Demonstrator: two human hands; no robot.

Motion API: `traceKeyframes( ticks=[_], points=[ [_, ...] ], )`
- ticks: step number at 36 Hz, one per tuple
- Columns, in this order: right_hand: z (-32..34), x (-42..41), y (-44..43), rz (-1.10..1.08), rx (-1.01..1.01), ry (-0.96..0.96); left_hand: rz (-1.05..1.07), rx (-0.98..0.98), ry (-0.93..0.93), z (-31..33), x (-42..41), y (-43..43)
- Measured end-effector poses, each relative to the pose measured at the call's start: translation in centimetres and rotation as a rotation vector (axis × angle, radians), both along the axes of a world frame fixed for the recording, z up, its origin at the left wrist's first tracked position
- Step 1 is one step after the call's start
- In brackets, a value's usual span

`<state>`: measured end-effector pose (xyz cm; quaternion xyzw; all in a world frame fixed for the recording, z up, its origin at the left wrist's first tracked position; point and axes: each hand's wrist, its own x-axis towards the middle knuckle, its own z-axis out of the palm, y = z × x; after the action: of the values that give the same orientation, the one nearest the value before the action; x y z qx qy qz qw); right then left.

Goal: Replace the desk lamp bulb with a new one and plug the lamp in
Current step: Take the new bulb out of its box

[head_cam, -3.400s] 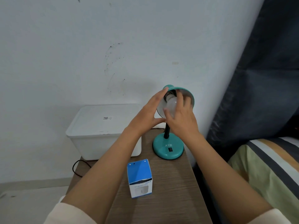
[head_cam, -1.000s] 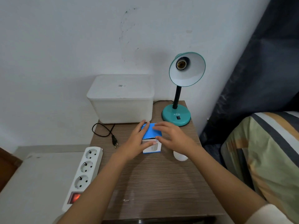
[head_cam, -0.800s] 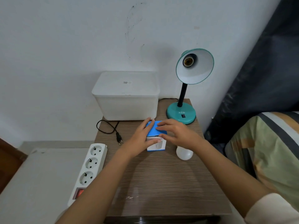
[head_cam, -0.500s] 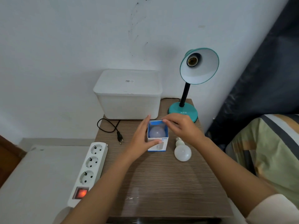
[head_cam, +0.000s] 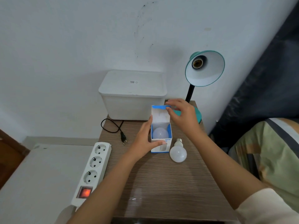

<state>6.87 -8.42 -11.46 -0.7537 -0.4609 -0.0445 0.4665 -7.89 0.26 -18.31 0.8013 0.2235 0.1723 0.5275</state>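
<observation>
The teal desk lamp (head_cam: 205, 68) stands at the table's back right with its socket bare. A blue and white bulb box (head_cam: 161, 143) sits mid-table with its lid flap raised, and a white bulb (head_cam: 160, 133) shows inside. My left hand (head_cam: 144, 141) grips the box's left side. My right hand (head_cam: 181, 114) pinches the raised flap from the right. Another white bulb (head_cam: 178, 152) lies on the wood just right of the box. The lamp's black plug (head_cam: 123, 138) lies loose on the table's left part.
A white lidded bin (head_cam: 132, 94) stands against the wall behind the box. A white power strip (head_cam: 92, 168) with a lit red switch lies across the table's left edge onto a lower white surface. A striped bed (head_cam: 267, 156) borders the right side.
The old bulb left the lamp and now lies on the table. My hands came down to the box, and my right hand has lifted its flap fully up, exposing the bulb inside.
</observation>
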Motion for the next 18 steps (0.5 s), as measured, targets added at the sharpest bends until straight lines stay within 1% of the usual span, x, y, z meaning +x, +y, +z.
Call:
traceKeyframes(
  ticks=[3, 5, 6, 8, 11, 16, 18],
  points=[
    [-0.7, -0.7, -1.2, 0.005, 0.039, -0.053, 0.018, -0.013, -0.003, -0.1, 0.1, -0.1],
    [-1.1, -1.1, -1.6, 0.083, -0.026, -0.044, 0.033, -0.016, -0.017, -0.2, 0.2, -0.2],
    [-1.1, -1.4, -1.7, 0.136, -0.103, -0.026, 0.037, -0.013, -0.02, -0.2, 0.2, -0.2],
    [-1.0, -1.7, -1.6, 0.231, -0.321, -0.006, 0.038, -0.001, -0.023, -0.2, 0.2, -0.3],
    [-0.8, -2.4, -0.9, 0.273, -0.599, -0.066, 0.04, 0.027, -0.03, -0.4, 0.1, -0.4],
    [0.3, -3.7, 0.5, 0.267, -0.862, 0.003, 0.023, 0.021, -0.011, -0.3, 0.0, -0.3],
    [0.7, -3.8, 1.0, 0.248, -0.945, -0.03, 0.016, 0.024, -0.007, -0.3, 0.0, -0.3]
  ],
)
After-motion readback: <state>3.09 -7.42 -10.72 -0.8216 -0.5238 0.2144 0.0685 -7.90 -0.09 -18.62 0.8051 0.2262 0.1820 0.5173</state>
